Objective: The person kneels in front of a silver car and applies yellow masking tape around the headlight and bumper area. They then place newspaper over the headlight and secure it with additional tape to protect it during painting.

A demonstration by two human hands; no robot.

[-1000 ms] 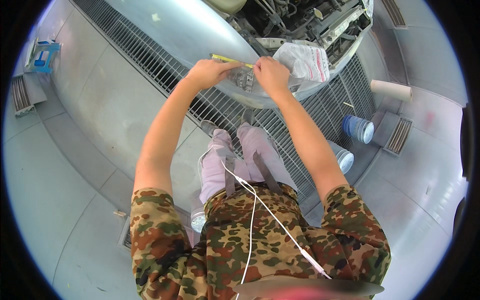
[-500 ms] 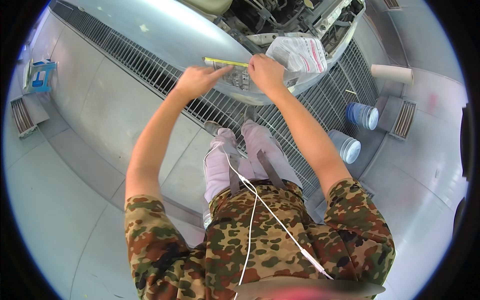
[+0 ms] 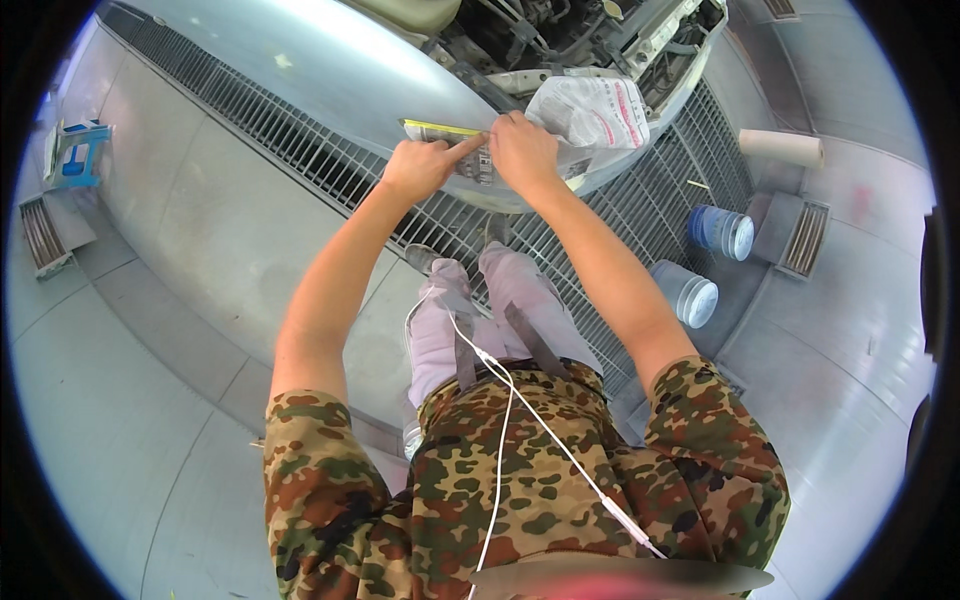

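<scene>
A sheet of printed newspaper [image 3: 478, 172] hangs against the front of a silver-blue car fender [image 3: 330, 70], its upper edge lined with yellow masking tape [image 3: 428, 128]. My left hand [image 3: 420, 170] is at the sheet, index finger stretched out along the tape toward the right and the other fingers partly curled. Just right of that fingertip, my right hand [image 3: 524, 152] is closed at the tape's right end, its fingertips pinched and partly hidden. To its right, a white printed plastic or paper cover [image 3: 600, 110] lies over the car's front corner.
The open engine bay [image 3: 540, 45] lies beyond my hands. Below the car runs a metal floor grating [image 3: 640, 190]. At right are a blue bucket [image 3: 715, 230], a pale bucket [image 3: 685, 292] and a white roll [image 3: 780, 148]. A blue stand [image 3: 75, 155] is far left.
My left hand has moved right along the tape, its index fingertip now close to my right hand. My right hand stays at the tape's end, shifted slightly left in view.
</scene>
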